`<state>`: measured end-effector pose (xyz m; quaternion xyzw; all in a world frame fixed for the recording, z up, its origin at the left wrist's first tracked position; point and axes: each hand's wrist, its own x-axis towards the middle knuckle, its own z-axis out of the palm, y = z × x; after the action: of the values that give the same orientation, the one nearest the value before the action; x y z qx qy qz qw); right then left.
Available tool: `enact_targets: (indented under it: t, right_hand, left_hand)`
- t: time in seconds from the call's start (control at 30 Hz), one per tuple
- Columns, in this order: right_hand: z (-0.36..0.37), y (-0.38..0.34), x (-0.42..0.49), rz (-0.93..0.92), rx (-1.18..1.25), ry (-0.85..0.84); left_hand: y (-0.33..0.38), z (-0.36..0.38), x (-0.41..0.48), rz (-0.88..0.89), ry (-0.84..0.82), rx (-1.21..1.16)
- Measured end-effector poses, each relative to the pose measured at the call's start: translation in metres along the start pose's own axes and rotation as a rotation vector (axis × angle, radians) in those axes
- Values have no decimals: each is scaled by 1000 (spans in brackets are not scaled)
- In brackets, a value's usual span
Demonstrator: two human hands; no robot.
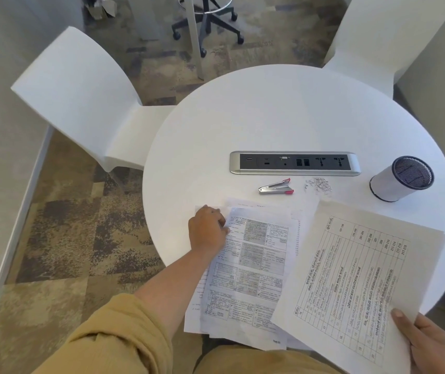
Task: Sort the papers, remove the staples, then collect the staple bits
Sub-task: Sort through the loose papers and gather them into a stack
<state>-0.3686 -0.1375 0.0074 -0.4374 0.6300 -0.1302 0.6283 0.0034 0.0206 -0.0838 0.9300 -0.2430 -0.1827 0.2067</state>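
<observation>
Round white bench (297, 109) is standing on mottled brown carpet (67, 238), with a white chair (81, 98) and a second white chair (378, 36) sitting at its far edge. The wheeled base of an office chair (208, 22) is showing beyond them.

Landmark: a silver socket panel (295, 163) is sitting flush in the middle of the bench.

- Staple remover (276, 187), metal with pink grips, is lying just on the near side of the panel, under its left half.
- Staple bits (318, 185) are lying in a small loose heap just on the near side of the panel, to the right of the remover and not touching it.
- Mesh pen cup (402, 178) is standing upright just off the panel's right end.
- Spread pile of papers (256, 265) is lying flat, nearer than the remover, overhanging the bench's near edge.
- Second stack of papers (351, 265), printed with a table, is lying turned at an angle on the near right of the panel, overlapping the right edge of the spread pile.

Hands: well apart. The left hand (208, 230) is resting on the far left corner of the spread pile with fingers bent down; whether it is pinching a sheet cannot be told. The right hand (429, 344) is gripping the second stack at its near right corner, thumb lying on top.
</observation>
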Motion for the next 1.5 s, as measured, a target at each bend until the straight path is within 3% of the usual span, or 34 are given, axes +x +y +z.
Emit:
enact_targets:
  t: [0.2, 0.43, 0.53, 0.63, 0.7, 0.77, 0.83, 1.13, 1.5]
  right_hand:
    - [-7, 5, 4, -2, -24, 2]
    - [0, 7, 7, -47, -41, -1]
    - [-1, 4, 9, -35, -67, 29]
    - [1, 3, 12, -58, -82, 1]
    - [3, 3, 12, -67, -64, -19]
    - [7, 2, 11, -81, -52, -40]
    - [8, 2, 15, -89, -37, -30]
    - [1, 4, 25, -93, 33, -39]
    - [3, -52, 34, -168, -91, 46]
  left_hand:
    - [5, -1, -11, 20, 93, -53]
    - [11, -1, -26, -66, 124, -421]
    - [14, -6, -32, -197, 123, -602]
    - [14, -10, -34, -344, 58, -721]
    - [9, -8, -37, -370, -108, -727]
    - [0, -4, -45, -323, -299, -634]
    - [-7, -3, -55, -245, -370, -533]
    - [-13, -26, -72, -151, -139, -689]
    - [17, -110, -56, 49, -263, -941]
